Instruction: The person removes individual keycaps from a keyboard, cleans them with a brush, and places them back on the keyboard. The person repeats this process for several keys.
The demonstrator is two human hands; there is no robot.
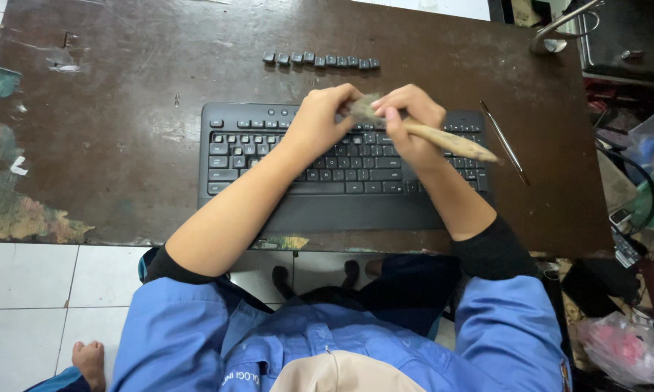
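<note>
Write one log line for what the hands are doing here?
left hand: pinching brush bristles | right hand: gripping brush handle | below: black keyboard | keycaps row on table

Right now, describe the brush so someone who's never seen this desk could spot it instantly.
Find the black keyboard in the middle of the brown desk. Above its upper right keys, both hands meet: the right hand grips a brush while the left hand pinches its bristle end. Its thick, pale wooden handle points right, unlike the thin metal rod lying on the desk beside it.
</note>
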